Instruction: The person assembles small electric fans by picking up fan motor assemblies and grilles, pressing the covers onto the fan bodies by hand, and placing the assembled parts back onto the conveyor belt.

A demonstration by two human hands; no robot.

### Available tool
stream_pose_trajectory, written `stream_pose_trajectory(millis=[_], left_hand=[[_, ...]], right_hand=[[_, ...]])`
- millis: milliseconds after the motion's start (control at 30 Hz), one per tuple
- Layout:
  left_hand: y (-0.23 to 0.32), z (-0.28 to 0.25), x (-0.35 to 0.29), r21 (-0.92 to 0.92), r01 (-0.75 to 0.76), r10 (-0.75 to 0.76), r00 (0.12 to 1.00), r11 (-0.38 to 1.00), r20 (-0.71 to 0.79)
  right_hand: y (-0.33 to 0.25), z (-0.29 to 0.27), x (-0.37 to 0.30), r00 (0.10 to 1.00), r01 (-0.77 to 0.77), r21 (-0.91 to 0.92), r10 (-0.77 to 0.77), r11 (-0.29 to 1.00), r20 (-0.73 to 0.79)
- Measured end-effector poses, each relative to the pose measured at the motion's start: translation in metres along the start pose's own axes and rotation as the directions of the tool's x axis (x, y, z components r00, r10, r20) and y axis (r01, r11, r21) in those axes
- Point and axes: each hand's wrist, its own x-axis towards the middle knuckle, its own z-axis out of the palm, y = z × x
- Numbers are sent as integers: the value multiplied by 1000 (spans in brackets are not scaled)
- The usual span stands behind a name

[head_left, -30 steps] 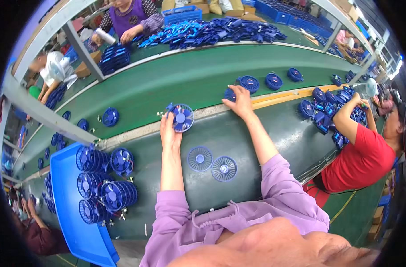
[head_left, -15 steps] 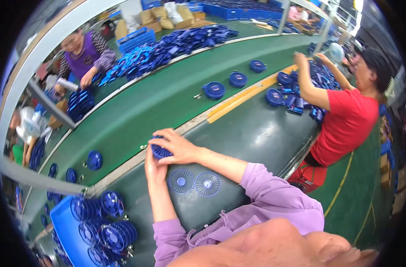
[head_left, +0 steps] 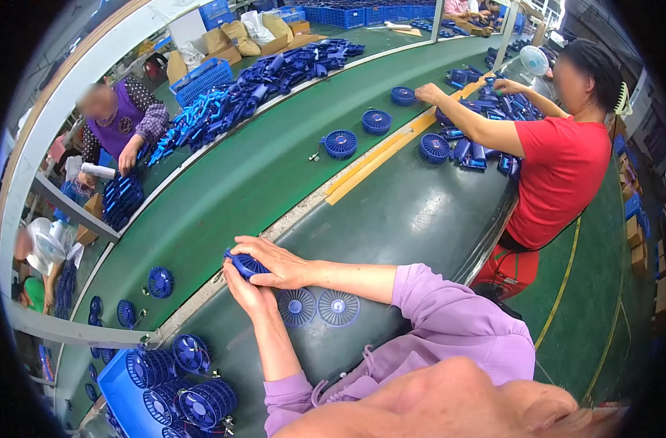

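Observation:
Over the near edge of the dark work table, both of my hands are closed round a round blue fan head (head_left: 247,267). My left hand (head_left: 251,296) cups it from the near left side. Across its top and right side lie the fingers of my right hand (head_left: 285,266). Part of the fan head is hidden by the fingers. Two round blue fan grilles lie flat on the table by my right forearm: a left grille (head_left: 297,306) and a right grille (head_left: 339,307).
A blue tray (head_left: 121,387) of stacked fan housings stands at lower left. Beyond the table, a green conveyor belt (head_left: 274,157) carries several fan heads. A co-worker in red (head_left: 566,171) works at right by piled blue parts; another in purple (head_left: 114,128) sits across the belt.
My hands have moved slightly nearer with the fan head, and my right fingers lie lower over it. The red-shirted co-worker's hand has come down to a fan head by the belt.

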Motion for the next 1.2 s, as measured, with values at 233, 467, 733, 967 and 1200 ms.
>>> stream_pose_trajectory(millis=[233, 467, 733, 967, 1200], left_hand=[[-2, 18, -16, 304, -281, 285, 958, 910, 32], [-17, -27, 19, 397, -192, 215, 976, 897, -14], [10, -34, 40, 738, -371, 417, 899, 564, 134], [69, -108, 127, 958, -286, 801, 580, 32, 146], [83, -129, 170, 969, 204, 442, 863, 137, -244]], right_hand=[[-14, -1, 0, 991, -117, 263, 129, 958, -29], [5, 7, 21, 974, -223, 216, 206, 951, 97], [69, -81, 34, 957, -221, -666, 25, 713, -290], [-24, -55, -28, 851, -38, -154, 113, 987, 513], [-35, -37, -48, 795, 142, -340, 98, 930, 599]])
